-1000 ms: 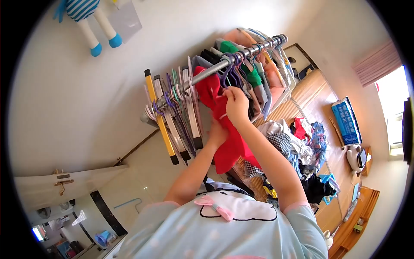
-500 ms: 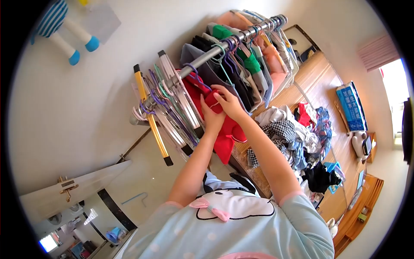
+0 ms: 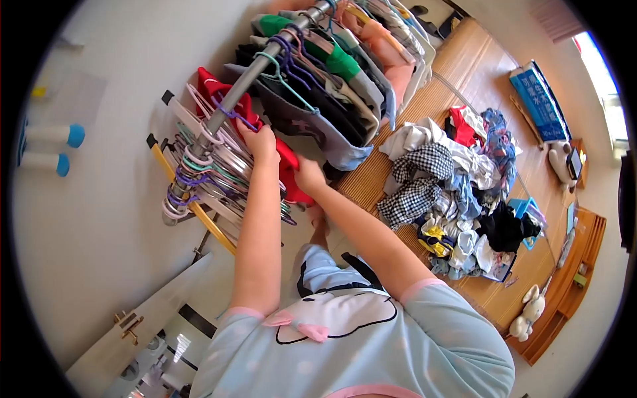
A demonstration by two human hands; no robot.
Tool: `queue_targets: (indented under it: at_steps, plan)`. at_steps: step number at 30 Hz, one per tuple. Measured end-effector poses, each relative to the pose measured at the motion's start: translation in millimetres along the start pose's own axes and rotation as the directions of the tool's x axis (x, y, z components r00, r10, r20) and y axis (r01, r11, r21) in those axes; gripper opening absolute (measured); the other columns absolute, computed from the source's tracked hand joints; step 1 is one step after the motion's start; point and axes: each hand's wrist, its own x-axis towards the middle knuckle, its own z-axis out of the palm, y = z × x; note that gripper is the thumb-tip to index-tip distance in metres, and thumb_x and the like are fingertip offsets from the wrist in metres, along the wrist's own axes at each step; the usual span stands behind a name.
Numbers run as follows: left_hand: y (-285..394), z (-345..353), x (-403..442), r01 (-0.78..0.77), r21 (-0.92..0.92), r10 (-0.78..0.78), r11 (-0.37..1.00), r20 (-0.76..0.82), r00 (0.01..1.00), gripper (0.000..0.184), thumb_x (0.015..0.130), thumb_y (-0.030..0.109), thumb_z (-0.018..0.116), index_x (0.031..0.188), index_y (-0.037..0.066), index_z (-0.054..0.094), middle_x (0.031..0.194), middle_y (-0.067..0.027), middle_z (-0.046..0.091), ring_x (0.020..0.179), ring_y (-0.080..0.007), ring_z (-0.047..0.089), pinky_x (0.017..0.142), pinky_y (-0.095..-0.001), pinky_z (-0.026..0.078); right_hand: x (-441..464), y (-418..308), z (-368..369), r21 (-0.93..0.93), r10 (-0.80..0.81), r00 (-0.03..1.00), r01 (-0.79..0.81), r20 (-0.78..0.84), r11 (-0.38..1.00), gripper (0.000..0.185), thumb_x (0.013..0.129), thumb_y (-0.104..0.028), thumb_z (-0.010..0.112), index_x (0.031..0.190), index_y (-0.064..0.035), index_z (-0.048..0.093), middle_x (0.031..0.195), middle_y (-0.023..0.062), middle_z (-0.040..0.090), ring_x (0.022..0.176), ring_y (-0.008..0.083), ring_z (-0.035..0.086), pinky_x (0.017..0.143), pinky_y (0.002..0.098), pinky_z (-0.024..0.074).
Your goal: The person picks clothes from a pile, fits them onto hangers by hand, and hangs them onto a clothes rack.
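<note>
A red garment (image 3: 286, 157) hangs from a purple hanger (image 3: 233, 115) on the metal rail (image 3: 247, 83). My left hand (image 3: 261, 143) is closed on the garment's upper part, just below the hanger's hook. Lower down and to the right, my right hand (image 3: 309, 175) grips the edge of the same red cloth. Part of the garment is hidden behind my hands and left forearm. A grey-blue garment (image 3: 318, 132) hangs beside it on the right.
Empty hangers (image 3: 199, 156) crowd the rail's near end, with a yellow one (image 3: 211, 227) sticking out. More hanging clothes (image 3: 345, 63) fill the far end. A heap of clothes (image 3: 458, 189) lies on the slatted mat (image 3: 451, 79), with a blue package (image 3: 541, 99) behind. A door (image 3: 142, 318) stands lower left.
My hands have moved apart: the left stays near the hanger, the right has gone down along the garment. The red garment now stands apart from the grey-blue one. The view has shifted.
</note>
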Motion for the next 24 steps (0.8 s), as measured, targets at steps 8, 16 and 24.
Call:
queue_targets:
  at_steps: [8,16,24]
  plan:
    - [22.1,23.7,-37.0,0.227,-0.069,-0.199,0.971,0.278,0.940,0.091,0.074,-0.014,0.044,0.153,0.018,0.010,0.150,-0.0073,0.025,0.126,-0.0215,0.039,0.101,-0.0322,0.035,-45.7,48.3,-95.4,-0.252,0.092,0.993,-0.073,0.067,0.965,0.033,0.088,-0.030,0.057,0.115,-0.0109,0.060,0.091,0.0197,0.067,0.084,0.0377,0.065,0.073,0.0475,0.0519]
    - [6.0,20.9,-27.3,0.252,0.031,-0.248,0.967,0.322,0.913,0.109,0.080,-0.004,0.060,0.148,0.030,-0.018,0.152,-0.0135,0.015,0.126,-0.0398,0.037,0.077,-0.0688,0.044,-169.1,107.7,-149.3,0.033,0.324,0.939,-0.330,0.118,0.943,0.033,0.088,-0.023,0.059,0.115,-0.0038,0.061,0.097,0.0206,0.067,0.090,0.0343,0.066,0.080,0.0394,0.0513]
    - [63.7,49.9,-41.8,-0.193,0.221,0.159,0.956,0.160,0.974,0.094,0.081,-0.009,0.052,0.150,0.012,-0.009,0.153,-0.0260,0.011,0.138,-0.0400,0.025,0.110,-0.0424,0.029,-293.7,165.4,-201.7,0.040,0.521,0.843,-0.521,-0.131,0.853,0.027,0.090,-0.018,0.060,0.113,-0.0037,0.062,0.094,0.0141,0.070,0.080,0.0225,0.067,0.074,0.0328,0.0526]
